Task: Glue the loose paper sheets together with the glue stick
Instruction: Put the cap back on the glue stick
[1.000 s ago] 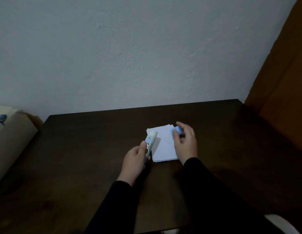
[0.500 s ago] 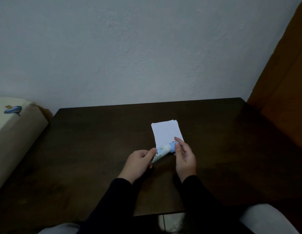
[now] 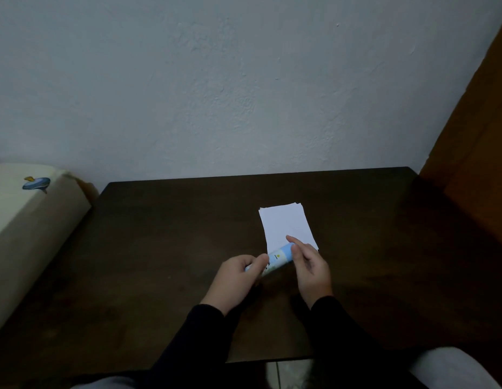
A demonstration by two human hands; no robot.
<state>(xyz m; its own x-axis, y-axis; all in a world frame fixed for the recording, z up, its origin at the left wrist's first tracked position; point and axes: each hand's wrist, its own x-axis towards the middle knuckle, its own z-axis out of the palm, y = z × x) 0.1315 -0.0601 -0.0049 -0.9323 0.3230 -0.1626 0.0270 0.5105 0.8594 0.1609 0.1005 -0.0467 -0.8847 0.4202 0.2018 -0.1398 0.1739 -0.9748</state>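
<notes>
glue stick held across both hands, lying roughly level, just above the dark table. left hand grips the lower end: fingers curled round the barrel, thumb on top, tube running out past the thumb toward the right. right hand takes the other end, the light blue cap: index finger stretched over the top of it, thumb pressed against the side facing the camera, so the cap is pinched between the two. remaining right fingers loosely curled below; cannot tell whether they touch the tube. cannot tell if the cap is seated fully or partly off.

paper sheets lie flat on the table just beyond the fingertips of the right hand, as a small white stack with edges slightly fanned at the far corner. near edge of the stack passes under the cap end of the stick and under the right index finger; whether the finger touches the paper is unclear. left fingers are off the paper, just beside its near left corner.

both sleeves black, forearms converging from the near table edge. beyond the stack, a pale wall. well off to the left of the left hand, a cream cushion with a small blue print. brown panel far to the right of the right hand.
</notes>
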